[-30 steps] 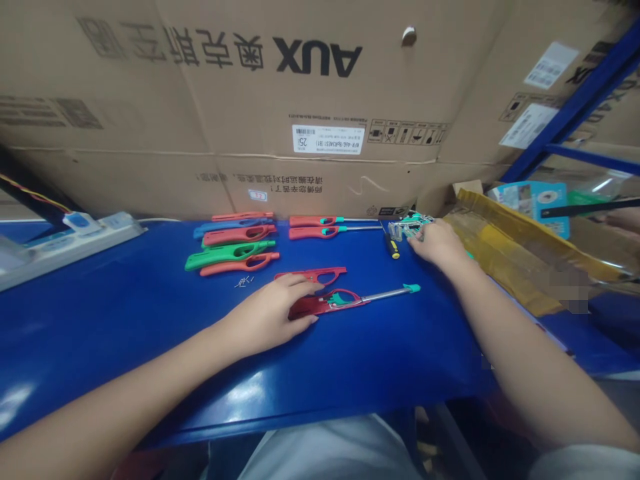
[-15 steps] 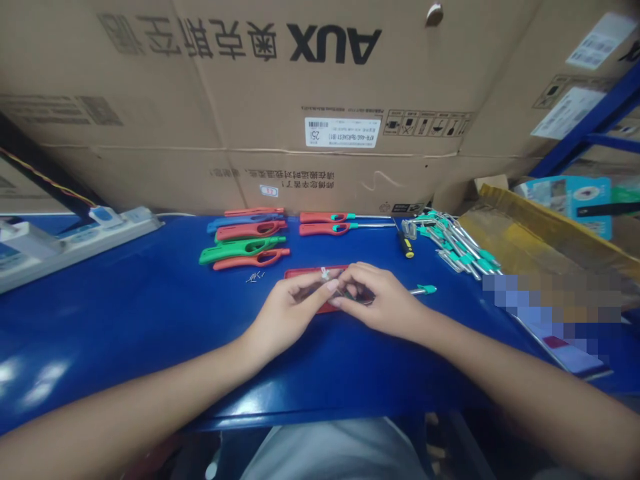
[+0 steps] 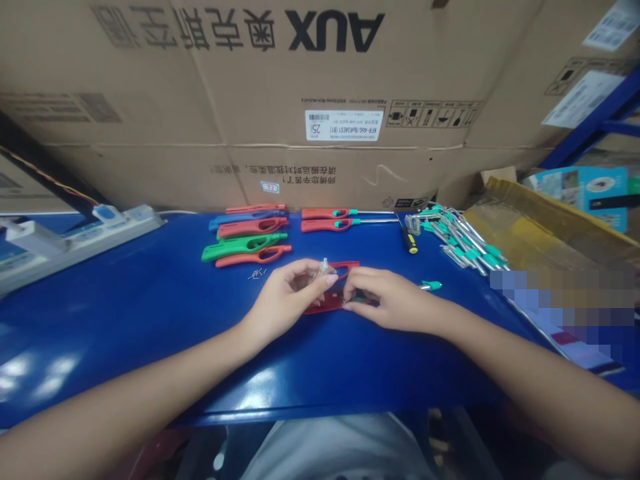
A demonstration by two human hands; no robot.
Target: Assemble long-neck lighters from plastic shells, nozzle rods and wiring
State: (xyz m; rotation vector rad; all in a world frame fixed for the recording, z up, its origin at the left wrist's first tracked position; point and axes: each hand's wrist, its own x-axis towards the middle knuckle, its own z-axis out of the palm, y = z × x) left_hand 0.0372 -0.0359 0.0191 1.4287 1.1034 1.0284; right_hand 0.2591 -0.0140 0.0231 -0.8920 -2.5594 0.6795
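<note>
As the right hand (image 3: 395, 300) bent over the near red shell (image 3: 323, 307) on the desk (image 3: 310, 373), its fingers nearly together, their grip hidden, a tug could have dislodged its insides; the left hand (image 3: 280, 293) pinched a clear part (image 3: 325, 269), which a slack hold could have dropped; farther left, loose screws (image 3: 257, 273), if bumped, could have scattered.

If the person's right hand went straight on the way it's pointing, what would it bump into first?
Probably the left hand, just ahead of the right hand; depth is unclear, so it might brush the red casing lying below first.
</note>
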